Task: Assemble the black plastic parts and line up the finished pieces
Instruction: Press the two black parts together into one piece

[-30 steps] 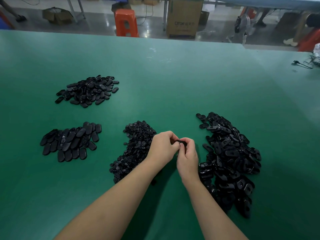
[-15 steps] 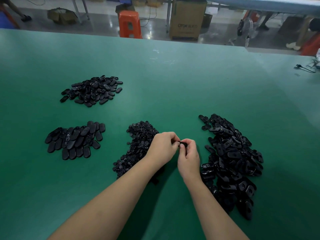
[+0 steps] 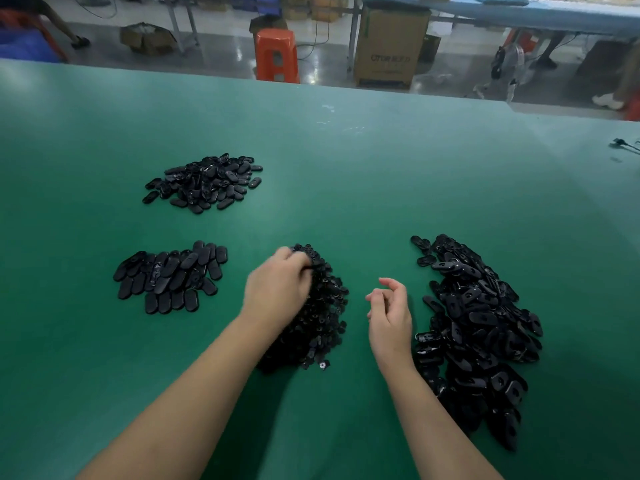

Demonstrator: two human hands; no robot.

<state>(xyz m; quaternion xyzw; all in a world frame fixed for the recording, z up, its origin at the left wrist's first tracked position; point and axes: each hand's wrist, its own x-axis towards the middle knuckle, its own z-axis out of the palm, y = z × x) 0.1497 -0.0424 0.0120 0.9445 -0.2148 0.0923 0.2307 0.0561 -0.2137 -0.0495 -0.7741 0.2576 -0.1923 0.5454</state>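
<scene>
My left hand (image 3: 277,289) is blurred, its fingers curled down onto the top of a heap of small black parts (image 3: 327,306) in the middle of the table. Something dark shows at its fingertips, but the blur hides whether it grips a part. My right hand (image 3: 389,310) hovers just right of that heap, fingers loosely curled and nothing in them. A big pile of black oval shells (image 3: 478,323) lies right of my right hand. Finished oval pieces (image 3: 169,278) lie in overlapping rows to the left.
Another pile of black oval parts (image 3: 204,183) sits further back on the left of the green table (image 3: 346,168). A black cable (image 3: 623,144) lies at the right edge. Beyond the far edge stand an orange stool (image 3: 277,53) and a cardboard box (image 3: 389,46).
Both hands were together, pinching one black piece between them. They have parted: the left hand swung left onto the small-parts heap and the right hand let go.
</scene>
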